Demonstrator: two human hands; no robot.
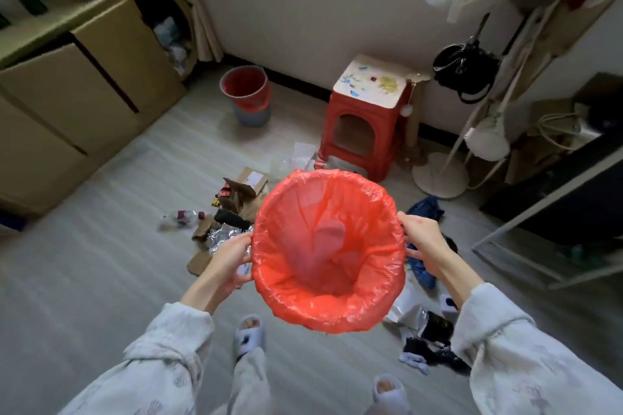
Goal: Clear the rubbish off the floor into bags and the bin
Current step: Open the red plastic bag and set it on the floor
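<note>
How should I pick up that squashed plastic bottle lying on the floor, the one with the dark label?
The plastic bottle lies on its side on bare floor, left of the cardboard scraps. Come straight down from above and pinch across its narrow middle, near the label. It looks crumpled, so it should squeeze easily. Both hands now hold the red-lined bin, left hand and right hand, so one must let go first.

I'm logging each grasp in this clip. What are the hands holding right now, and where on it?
Both hands hold a bin lined with a red bag at its rim: left hand on the left edge, right hand on the right edge.
</note>
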